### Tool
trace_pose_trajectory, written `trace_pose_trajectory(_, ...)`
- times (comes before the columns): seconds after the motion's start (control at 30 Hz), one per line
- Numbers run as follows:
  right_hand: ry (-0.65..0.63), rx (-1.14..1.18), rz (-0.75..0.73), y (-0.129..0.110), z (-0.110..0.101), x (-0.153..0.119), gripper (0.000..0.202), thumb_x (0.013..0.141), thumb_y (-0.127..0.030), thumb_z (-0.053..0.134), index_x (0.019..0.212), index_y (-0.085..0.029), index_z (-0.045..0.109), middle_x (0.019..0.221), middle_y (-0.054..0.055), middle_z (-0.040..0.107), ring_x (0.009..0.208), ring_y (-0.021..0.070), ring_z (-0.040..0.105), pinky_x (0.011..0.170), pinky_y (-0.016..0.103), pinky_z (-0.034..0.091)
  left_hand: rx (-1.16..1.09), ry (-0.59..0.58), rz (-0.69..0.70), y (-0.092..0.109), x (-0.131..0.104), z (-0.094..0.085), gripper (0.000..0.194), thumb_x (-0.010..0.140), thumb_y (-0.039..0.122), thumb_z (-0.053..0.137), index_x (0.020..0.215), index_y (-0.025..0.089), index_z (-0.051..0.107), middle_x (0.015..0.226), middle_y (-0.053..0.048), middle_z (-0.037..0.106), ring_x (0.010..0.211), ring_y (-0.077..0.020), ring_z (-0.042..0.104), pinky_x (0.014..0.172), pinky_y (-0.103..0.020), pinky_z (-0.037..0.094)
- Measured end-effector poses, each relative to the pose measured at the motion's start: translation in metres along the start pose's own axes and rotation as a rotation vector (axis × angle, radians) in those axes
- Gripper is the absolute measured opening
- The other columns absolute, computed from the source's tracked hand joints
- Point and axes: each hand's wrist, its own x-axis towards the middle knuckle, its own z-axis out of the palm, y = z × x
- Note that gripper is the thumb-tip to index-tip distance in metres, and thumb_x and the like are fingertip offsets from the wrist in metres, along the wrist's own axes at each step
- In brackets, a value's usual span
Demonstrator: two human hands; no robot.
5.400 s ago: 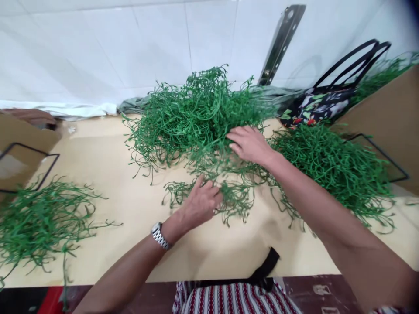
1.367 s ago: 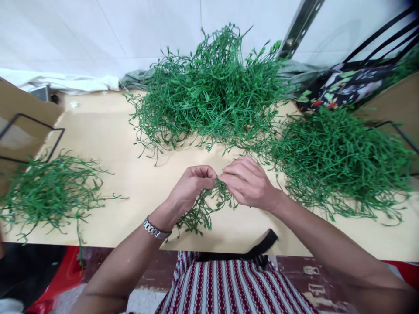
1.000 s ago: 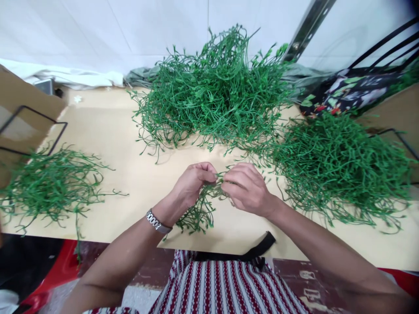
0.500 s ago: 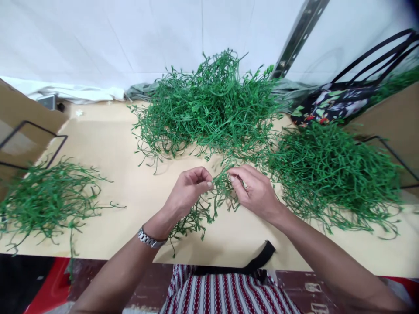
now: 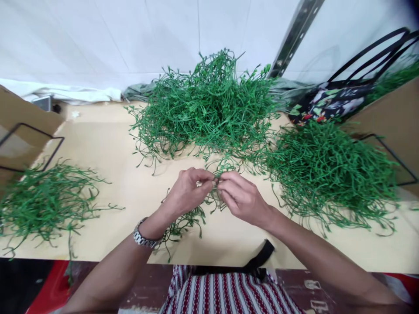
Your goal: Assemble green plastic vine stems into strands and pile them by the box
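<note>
Over the middle of the table, my left hand (image 5: 190, 189) and my right hand (image 5: 244, 198) meet almost fingertip to fingertip. Both are closed in a pinch on thin green artificial plant stems (image 5: 213, 199), whose loose ends hang below the fingers. The exact spot being gripped is mostly hidden by the fingertips. Under my left wrist, which wears a metal watch (image 5: 144, 237), lies a small bunch of green stems (image 5: 186, 223). A large heap of green stems (image 5: 209, 109) rises just beyond my hands.
Another dense heap of stems (image 5: 334, 174) lies at the right, and a looser pile (image 5: 46, 200) at the left. Cardboard boxes (image 5: 29, 115) with black wire frames flank the table (image 5: 108, 135). A floral bag (image 5: 340, 102) stands back right. A black strap (image 5: 260, 257) lies by the front edge.
My hands have come together, the right one moving left until the fingertips nearly touch. Fewer of the stems between them show now. The view has shifted slightly.
</note>
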Motion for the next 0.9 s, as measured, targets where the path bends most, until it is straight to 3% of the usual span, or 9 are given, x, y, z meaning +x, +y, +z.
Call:
trace_pose_trajectory(0.1,-0.042,-0.059,-0.033,0.0,0.004,-0.004,0.019,0.085,-0.012,0.041,0.095,-0.014,0.057,0.089,0.01,0.056,0.084,0.0163,0.052,0.074,0.029,0.045,0.119,0.175,0.102,-0.007,0.0,0.006,0.01,0.07,0.013,0.058,0.067,0.019,0.066,0.084,-0.005,0.061,0.094,-0.0215,0.05,0.088,-0.04,0.035)
trace_pose_trajectory(0.2,-0.109,-0.154,-0.023,0.002,0.009,-0.01,0.026,0.086,-0.012,0.04,0.108,-0.015,0.054,0.086,0.008,0.057,0.081,0.0171,0.052,0.073,0.03,0.043,0.08,0.278,0.159,-0.011,-0.004,0.01,0.012,0.069,0.011,0.06,0.065,0.02,0.066,0.093,-0.005,0.06,0.108,-0.0236,0.042,0.097,-0.043,0.029)
trace_pose_trajectory(0.33,-0.259,-0.374,-0.007,0.005,0.013,-0.016,0.036,0.086,-0.015,0.042,0.121,-0.021,0.049,0.08,0.006,0.057,0.075,0.0186,0.05,0.067,0.032,0.04,-0.267,0.311,0.127,-0.01,-0.009,0.014,0.011,0.069,0.01,0.059,0.063,0.018,0.064,0.084,-0.004,0.057,0.089,-0.0177,0.05,0.083,-0.033,0.039)
trace_pose_trajectory(0.47,-0.305,-0.267,0.009,0.005,0.012,-0.018,0.035,0.086,-0.016,0.042,0.119,-0.019,0.051,0.081,0.007,0.056,0.077,0.0175,0.05,0.069,0.03,0.041,-0.787,0.263,-0.082,-0.011,-0.006,0.017,0.009,0.065,0.007,0.057,0.065,0.016,0.059,0.07,0.0,0.056,0.067,-0.0111,0.052,0.066,-0.024,0.04)
trace_pose_trajectory(0.53,-0.34,-0.203,0.013,0.005,0.011,-0.018,0.032,0.086,-0.017,0.043,0.116,-0.019,0.054,0.084,0.008,0.057,0.08,0.0177,0.05,0.071,0.031,0.042,-0.906,0.267,-0.155,-0.011,-0.004,0.016,0.017,0.059,0.002,0.053,0.067,0.015,0.058,0.065,0.002,0.056,0.061,-0.0088,0.051,0.062,-0.021,0.038)
trace_pose_trajectory(0.67,-0.421,-0.163,0.01,0.0,0.005,-0.018,0.039,0.086,-0.016,0.043,0.124,-0.021,0.049,0.087,0.01,0.058,0.086,0.0198,0.053,0.076,0.036,0.045,-0.878,0.247,-0.204,-0.008,-0.003,0.014,0.013,0.059,0.004,0.054,0.066,0.014,0.059,0.062,0.003,0.056,0.058,-0.0069,0.048,0.058,-0.018,0.035)
trace_pose_trajectory(0.77,-0.447,-0.1,-0.019,-0.001,-0.012,-0.02,0.038,0.085,-0.012,0.044,0.12,-0.024,0.053,0.088,0.008,0.061,0.089,0.0192,0.055,0.079,0.038,0.045,-0.799,0.244,-0.219,-0.007,-0.004,0.014,0.008,0.063,0.009,0.056,0.067,0.014,0.061,0.062,0.002,0.057,0.057,-0.0062,0.047,0.057,-0.018,0.034)
trace_pose_trajectory(0.83,-0.386,-0.007,-0.024,0.0,-0.03,-0.021,0.033,0.084,-0.012,0.046,0.111,-0.025,0.059,0.093,0.007,0.062,0.092,0.0186,0.055,0.081,0.037,0.045,-0.737,0.243,-0.212,-0.007,-0.005,0.015,0.009,0.063,0.009,0.056,0.068,0.014,0.062,0.061,0.003,0.056,0.056,-0.0053,0.044,0.055,-0.018,0.033)
trace_pose_trajectory(0.9,-0.243,0.13,0.031,0.002,-0.049,-0.021,0.027,0.084,-0.011,0.048,0.103,-0.023,0.062,0.093,0.005,0.064,0.091,0.0166,0.057,0.077,0.033,0.046,-0.68,0.236,-0.199,-0.006,-0.006,0.017,0.008,0.065,0.01,0.057,0.069,0.015,0.063,0.061,0.003,0.056,0.055,-0.0049,0.042,0.053,-0.017,0.031)
